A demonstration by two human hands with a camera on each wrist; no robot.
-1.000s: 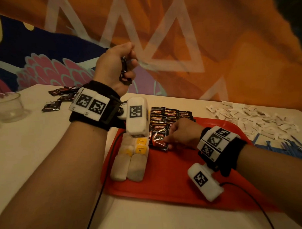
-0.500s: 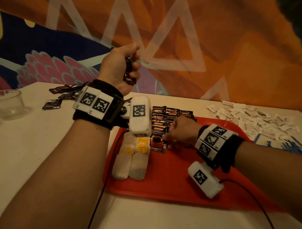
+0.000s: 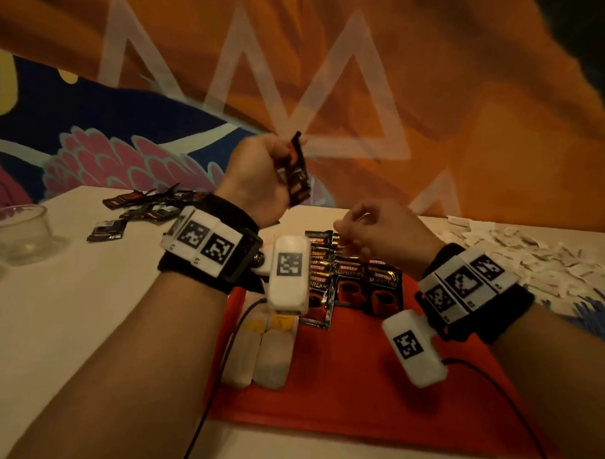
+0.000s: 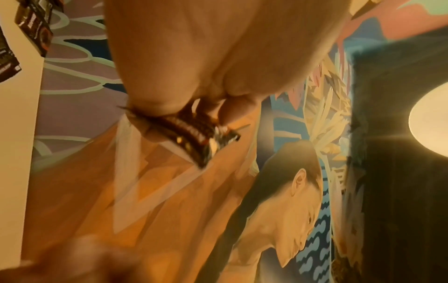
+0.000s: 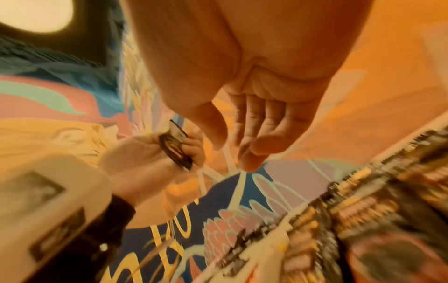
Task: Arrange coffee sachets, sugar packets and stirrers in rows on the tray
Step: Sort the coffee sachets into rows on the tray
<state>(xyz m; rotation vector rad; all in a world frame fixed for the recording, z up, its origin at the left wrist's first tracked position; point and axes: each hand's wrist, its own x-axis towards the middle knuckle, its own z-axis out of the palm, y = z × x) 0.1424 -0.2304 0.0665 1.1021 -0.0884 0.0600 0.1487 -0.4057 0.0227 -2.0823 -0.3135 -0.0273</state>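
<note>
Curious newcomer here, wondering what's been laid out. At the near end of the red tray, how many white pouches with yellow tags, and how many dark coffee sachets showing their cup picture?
White pouches with yellow tags: 2
Dark coffee sachets showing the cup picture: 3, one partly hidden
Total: 5

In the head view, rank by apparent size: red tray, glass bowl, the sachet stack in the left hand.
1. Red tray, clearly largest.
2. Glass bowl.
3. Sachet stack held by the left hand, seen nearly edge-on, so likely understated.
</note>
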